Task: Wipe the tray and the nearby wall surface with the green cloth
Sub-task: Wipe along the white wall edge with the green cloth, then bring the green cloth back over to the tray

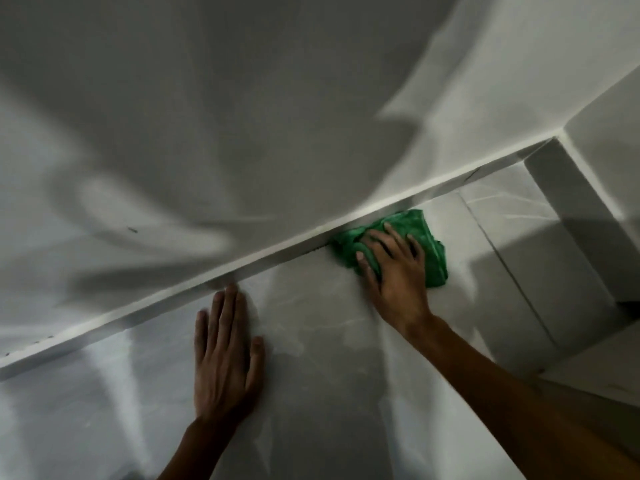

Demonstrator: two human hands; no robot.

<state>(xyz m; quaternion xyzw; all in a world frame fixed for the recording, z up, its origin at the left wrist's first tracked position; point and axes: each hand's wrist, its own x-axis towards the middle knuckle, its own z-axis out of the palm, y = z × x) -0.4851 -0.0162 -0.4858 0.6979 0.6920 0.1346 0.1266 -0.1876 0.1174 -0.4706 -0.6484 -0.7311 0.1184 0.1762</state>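
Note:
A crumpled green cloth lies against the pale tiled wall, right below a white ledge that runs slantwise across the view. My right hand presses flat on the cloth, fingers spread over it. Farther left and lower, my left hand rests flat on the wall with its fingers apart and its fingertips near the ledge; it holds nothing. No tray is in view.
Above the ledge spreads a white surface crossed by shadows. At the right, the wall turns a corner into a recess. A tile joint runs down the wall right of the cloth.

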